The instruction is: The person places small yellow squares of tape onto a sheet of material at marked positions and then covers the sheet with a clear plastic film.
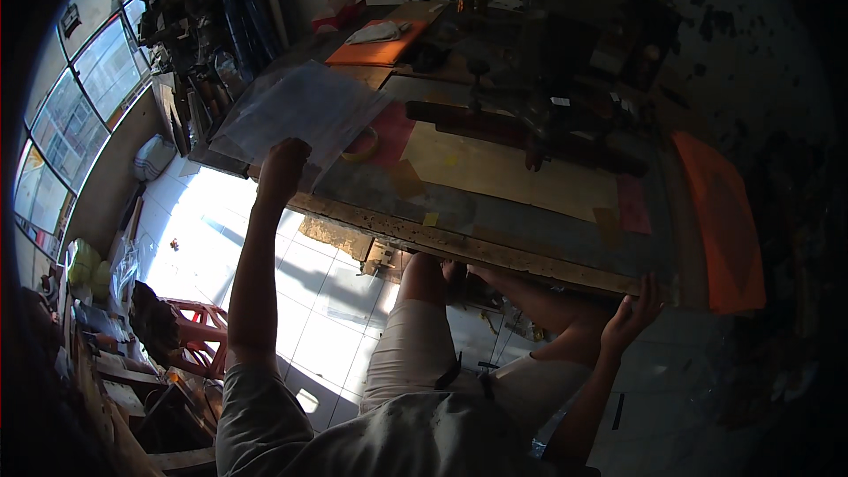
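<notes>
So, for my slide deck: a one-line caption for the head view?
Left hand holds a clear plastic sheet over the worktable; right hand grips its near edge.

Red-and-white carton (336, 7) at the table's far-left end, by the wall

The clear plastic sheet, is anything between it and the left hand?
No. The left hand already grips the clear plastic sheet at its lower edge, above the table. Nothing visible sits between them. The right hand rests on the table's near edge.

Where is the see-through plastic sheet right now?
The plastic sheet is in the left hand, over the left end of the workbench, just beside a tape roll.
</notes>
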The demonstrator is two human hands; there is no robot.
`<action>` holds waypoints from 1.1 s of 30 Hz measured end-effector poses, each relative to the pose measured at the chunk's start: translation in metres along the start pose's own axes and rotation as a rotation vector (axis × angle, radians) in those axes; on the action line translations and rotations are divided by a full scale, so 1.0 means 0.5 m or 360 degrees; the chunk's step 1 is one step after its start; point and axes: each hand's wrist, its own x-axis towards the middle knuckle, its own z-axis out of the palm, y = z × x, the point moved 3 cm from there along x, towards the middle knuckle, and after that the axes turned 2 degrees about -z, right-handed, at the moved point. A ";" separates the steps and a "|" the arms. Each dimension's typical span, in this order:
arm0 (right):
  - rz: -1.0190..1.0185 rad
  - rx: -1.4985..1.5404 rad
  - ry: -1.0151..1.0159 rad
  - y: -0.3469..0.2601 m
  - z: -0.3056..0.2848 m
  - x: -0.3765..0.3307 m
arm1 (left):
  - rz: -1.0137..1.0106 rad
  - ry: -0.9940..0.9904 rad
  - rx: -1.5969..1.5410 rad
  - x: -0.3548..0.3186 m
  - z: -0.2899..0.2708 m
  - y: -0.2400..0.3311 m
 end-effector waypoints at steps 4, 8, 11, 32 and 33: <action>0.0006 -0.0020 0.0012 0.011 -0.006 -0.007 | -0.0468 -0.0098 -0.0537 0.015 -0.064 0.089; -0.0014 0.0002 0.0026 0.006 0.003 -0.004 | -0.0429 -0.0275 -0.0822 -0.030 -0.094 0.066; -0.0004 -0.0025 0.0025 0.002 0.000 -0.004 | -0.0426 -0.0329 -0.0467 -0.047 -0.127 0.072; 0.0025 -0.0037 0.0046 0.011 0.005 -0.009 | -0.0273 -0.0637 -0.0901 -0.022 -0.068 -0.010; 0.0022 -0.0035 0.0045 0.010 0.006 -0.009 | -0.0262 -0.0649 -0.0933 -0.022 -0.068 -0.008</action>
